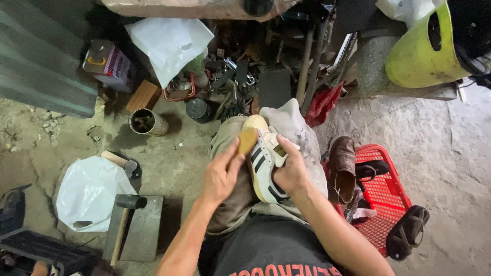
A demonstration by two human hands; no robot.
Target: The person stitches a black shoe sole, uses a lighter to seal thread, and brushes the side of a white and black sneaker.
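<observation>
Head view: white sneaker (pixel 266 163) with dark stripes lies on the person's lap, over a pale cloth (pixel 299 135)
Right hand (pixel 291 171): fingers clamped on the sneaker's side
Left hand (pixel 221 176): fingers closed on a wooden brush (pixel 247 140) touching the toe
Progress: brushing looks under way; the upper seems fairly clean
Around: red basket (pixel 391 197) with a brown shoe (pixel 341 166) on the floor, right; hammer (pixel 125 217), left

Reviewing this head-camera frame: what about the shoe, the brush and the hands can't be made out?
- White sneaker: its far side and sole, hidden by the right hand gripping it.
- Wooden brush: bristles face away; the left hand covers its lower end.
- Red basket: its contents, mostly hidden by the brown shoe and the arm.
</observation>
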